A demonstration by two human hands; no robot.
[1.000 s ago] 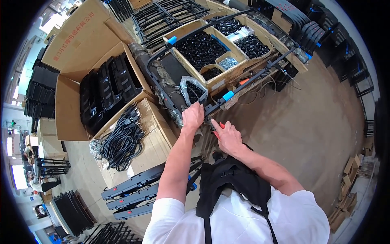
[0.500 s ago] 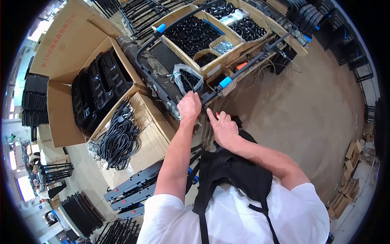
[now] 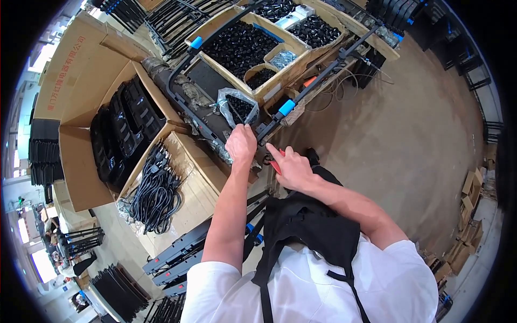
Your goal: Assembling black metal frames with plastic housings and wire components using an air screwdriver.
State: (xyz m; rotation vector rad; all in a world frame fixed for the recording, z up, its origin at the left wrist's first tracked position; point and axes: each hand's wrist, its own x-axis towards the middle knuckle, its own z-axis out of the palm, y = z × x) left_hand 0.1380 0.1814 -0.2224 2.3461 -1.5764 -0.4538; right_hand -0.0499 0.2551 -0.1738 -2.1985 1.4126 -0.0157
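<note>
My left hand [image 3: 240, 144] is closed at the near end of a black tubular frame [image 3: 186, 106], its fingers pinched together; what they hold is hidden, though a thin dark strip runs up from them. Just to its right, my right hand [image 3: 295, 170] grips red-handled pliers [image 3: 276, 163], with the index finger stretched toward the frame. The pliers' dark head is partly visible below that finger. Blue wraps [image 3: 286, 107] sit on the frame's tubes. Beyond my left hand lies a clear plastic bag [image 3: 238, 107] of small black parts.
A divided carton [image 3: 264, 96] of small black parts and metal screws stands on the bench ahead. At left, an open cardboard box [image 3: 81, 161] holds black plastic shells. Bundled black cables [image 3: 155, 191] lie on a nearer carton. A thin hose [image 3: 339, 89] loops off the bench's right side.
The view has shifted slightly, so the bench and frame sit further left and lower. My right hand has turned a little, and more of the red-handled pliers shows.
</note>
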